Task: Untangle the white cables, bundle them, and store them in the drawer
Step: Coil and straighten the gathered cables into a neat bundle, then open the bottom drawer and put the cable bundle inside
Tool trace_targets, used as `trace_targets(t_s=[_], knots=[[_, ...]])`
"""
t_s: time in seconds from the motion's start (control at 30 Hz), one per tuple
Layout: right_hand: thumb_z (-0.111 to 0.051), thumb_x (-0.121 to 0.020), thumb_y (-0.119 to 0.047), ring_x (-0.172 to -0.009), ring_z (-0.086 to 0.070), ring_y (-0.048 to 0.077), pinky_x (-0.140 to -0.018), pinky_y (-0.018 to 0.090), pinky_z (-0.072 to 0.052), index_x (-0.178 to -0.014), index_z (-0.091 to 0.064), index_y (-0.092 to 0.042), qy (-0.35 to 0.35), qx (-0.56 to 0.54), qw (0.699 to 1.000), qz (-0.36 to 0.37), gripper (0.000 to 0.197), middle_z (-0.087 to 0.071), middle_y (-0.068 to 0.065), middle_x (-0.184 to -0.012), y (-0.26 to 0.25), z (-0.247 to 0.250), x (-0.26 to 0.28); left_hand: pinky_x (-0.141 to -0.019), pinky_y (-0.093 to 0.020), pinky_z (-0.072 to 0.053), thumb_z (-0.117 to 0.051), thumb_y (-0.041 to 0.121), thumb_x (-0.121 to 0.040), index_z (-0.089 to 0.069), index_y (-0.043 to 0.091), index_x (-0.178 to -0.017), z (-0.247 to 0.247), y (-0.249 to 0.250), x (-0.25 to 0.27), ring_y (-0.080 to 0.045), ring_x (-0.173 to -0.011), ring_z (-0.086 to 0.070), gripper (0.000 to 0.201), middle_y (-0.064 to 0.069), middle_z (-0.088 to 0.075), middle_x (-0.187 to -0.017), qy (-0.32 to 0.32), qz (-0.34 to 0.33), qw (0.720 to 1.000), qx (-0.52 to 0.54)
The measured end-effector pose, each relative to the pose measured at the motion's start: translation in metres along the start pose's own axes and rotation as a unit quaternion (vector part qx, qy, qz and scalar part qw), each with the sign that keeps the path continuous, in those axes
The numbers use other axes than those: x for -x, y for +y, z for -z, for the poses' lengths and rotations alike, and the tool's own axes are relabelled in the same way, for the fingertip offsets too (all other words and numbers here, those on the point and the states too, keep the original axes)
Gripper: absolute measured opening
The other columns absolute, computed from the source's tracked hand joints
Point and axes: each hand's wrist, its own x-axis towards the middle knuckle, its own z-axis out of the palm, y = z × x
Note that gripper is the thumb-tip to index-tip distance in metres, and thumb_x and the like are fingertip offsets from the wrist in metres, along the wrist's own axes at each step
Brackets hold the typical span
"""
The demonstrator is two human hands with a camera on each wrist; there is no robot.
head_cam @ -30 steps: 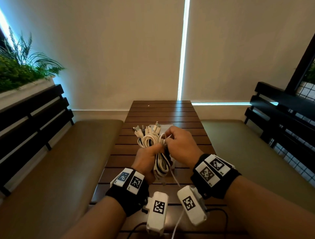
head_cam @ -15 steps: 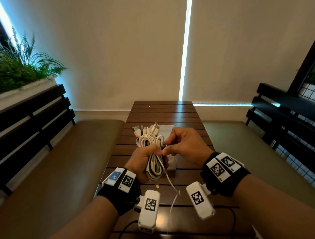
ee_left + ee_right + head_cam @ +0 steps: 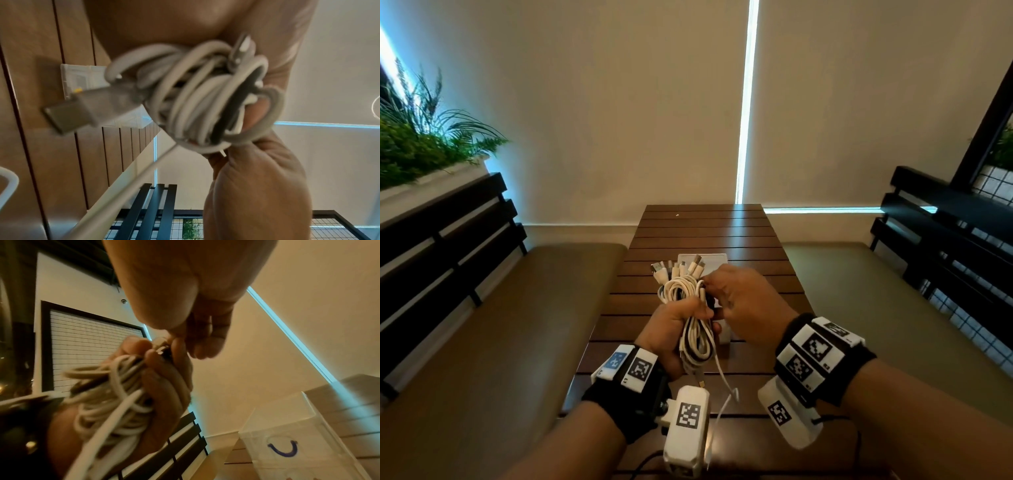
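The left hand (image 3: 674, 329) has its fingers curled round the middle of the bundle of white cables (image 3: 688, 301), held upright in the air above the slatted wooden table (image 3: 705, 233). The loops bulge out above and below the fist, and a fan of plugs (image 3: 681, 267) sticks up at the top. The right hand (image 3: 743, 301) is just beside it on the right, thumb and fingertips pressed together against the bundle's upper side — pinching a small plug end there, as the right wrist view shows, where a pale connector (image 3: 161, 344) sits between the fingertips (image 3: 179, 344).

The head view alone shows one loose cable end (image 3: 726, 387) hanging from the bottom of the bundle, down past the wrist cameras. The left wrist view shows the underside of the coil (image 3: 205, 100): a large flat metal plug (image 3: 68, 113) pokes out to the side, blurred, and a dark strand or band (image 3: 230, 105) runs among the white loops — which of the two I cannot tell. The right wrist view shows the front of a clear plastic drawer box (image 3: 292, 443) on the table, with a blue curved handle (image 3: 282, 449); in the head view the box (image 3: 709, 260) is mostly hidden behind the hands.

The cables are round, off-white, wound in uneven overlapping loops, not neatly aligned.
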Motion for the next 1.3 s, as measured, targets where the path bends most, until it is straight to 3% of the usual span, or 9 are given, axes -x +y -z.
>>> trace_targets(t_s=[0.13, 0.23, 0.33, 0.53, 0.73, 0.87, 1.03, 1.2, 1.3], knots=[[-0.051, -0.097, -0.014, -0.090, -0.057, 0.012, -0.079, 0.024, -0.048, -0.120, -0.063, -0.015, -0.062, -0.071, 0.995, -0.014, 0.026, -0.061, 0.000, -0.104, 0.002, 0.005, 0.000, -0.052, -0.025, -0.046, -0.052, 0.002, -0.063, -0.067, 0.008, -0.063, 0.002, 0.002, -0.001, -0.017, -0.049, -0.056, 0.015, -0.008, -0.055, -0.058, 0.014, -0.003, 1.000, 0.008], [-0.067, -0.086, -0.007, -0.079, -0.065, 0.004, -0.074, 0.020, -0.054, -0.100, -0.071, -0.010, 0.008, -0.143, 0.989, -0.038, 0.014, -0.068, -0.005, -0.088, 0.009, 0.006, 0.000, -0.053, -0.025, -0.044, -0.057, -0.001, -0.060, -0.063, 0.009, -0.069, 0.001, 0.004, 0.003, -0.018, -0.052, -0.055, 0.014, -0.007, -0.053, -0.060, -0.002, 0.005, 1.000, -0.010], [-0.072, -0.079, 0.002, -0.073, -0.071, 0.010, -0.073, 0.035, -0.060, -0.081, -0.068, -0.005, 0.055, -0.218, 0.971, -0.079, 0.009, -0.072, 0.005, -0.081, 0.012, 0.006, 0.000, -0.054, -0.026, -0.039, -0.060, 0.003, -0.059, -0.061, 0.009, -0.075, 0.000, 0.005, 0.004, -0.019, -0.056, -0.051, 0.017, -0.007, -0.051, -0.067, -0.010, 0.019, 0.999, -0.034], [-0.075, -0.080, -0.020, -0.070, -0.068, 0.019, -0.065, 0.038, -0.059, -0.087, -0.061, -0.012, 0.089, -0.209, 0.963, -0.145, 0.018, -0.069, 0.007, -0.081, 0.012, 0.002, 0.000, -0.049, -0.026, -0.046, -0.065, 0.001, -0.060, -0.061, 0.001, -0.080, -0.003, 0.010, 0.004, -0.020, -0.050, -0.055, 0.020, -0.010, -0.058, -0.062, -0.003, 0.001, 0.998, -0.055], [-0.047, -0.099, -0.029, -0.076, -0.067, 0.023, -0.073, 0.039, -0.057, -0.111, -0.053, -0.002, -0.134, -0.510, 0.820, -0.221, 0.029, -0.069, 0.009, -0.089, 0.006, -0.028, 0.032, -0.055, -0.032, -0.054, -0.060, -0.003, -0.064, -0.058, 0.010, -0.088, -0.002, 0.026, -0.003, -0.021, -0.052, -0.059, 0.027, -0.008, -0.054, -0.061, 0.008, -0.080, 0.996, 0.024], [-0.048, -0.099, -0.015, -0.060, -0.059, 0.014, -0.069, 0.030, -0.051, -0.088, -0.063, -0.014, -0.218, -0.400, 0.877, -0.155, 0.018, -0.063, -0.006, -0.063, 0.023, -0.027, 0.050, -0.054, -0.032, -0.056, -0.060, 0.003, -0.061, -0.056, 0.010, -0.085, 0.011, 0.036, 0.001, -0.016, -0.047, -0.057, 0.025, -0.004, -0.054, -0.055, 0.001, -0.115, 0.990, 0.084], [-0.060, -0.093, -0.021, -0.078, -0.058, 0.003, -0.076, 0.018, -0.048, -0.105, -0.070, -0.020, -0.309, -0.068, 0.944, -0.095, 0.016, -0.067, -0.002, -0.090, 0.035, -0.007, 0.044, -0.046, -0.022, -0.045, -0.058, 0.001, -0.059, -0.055, 0.008, -0.083, 0.016, 0.043, 0.010, -0.016, -0.045, -0.051, 0.024, -0.004, -0.050, -0.056, 0.009, -0.076, 0.997, 0.017], [-0.064, -0.090, -0.018, -0.078, -0.062, -0.001, -0.073, 0.008, -0.047, -0.098, -0.072, -0.016, -0.146, -0.017, 0.989, 0.015, 0.011, -0.072, -0.005, -0.092, 0.005, 0.025, 0.008, -0.045, -0.026, -0.048, -0.060, 0.001, -0.057, -0.059, 0.004, -0.084, 0.007, 0.027, 0.009, -0.020, -0.049, -0.057, 0.027, -0.011, -0.055, -0.062, 0.018, -0.037, 0.996, -0.075], [-0.067, -0.088, -0.019, -0.072, -0.063, 0.002, -0.071, 0.017, -0.052, -0.092, -0.072, -0.015, -0.059, -0.029, 0.997, 0.039, 0.008, -0.072, -0.005, -0.084, 0.001, 0.030, -0.001, -0.049, -0.029, -0.052, -0.066, 0.000, -0.054, -0.060, 0.001, -0.086, 0.003, 0.024, 0.009, -0.024, -0.057, -0.063, 0.033, -0.015, -0.060, -0.069, -0.007, -0.034, 0.996, -0.083]])
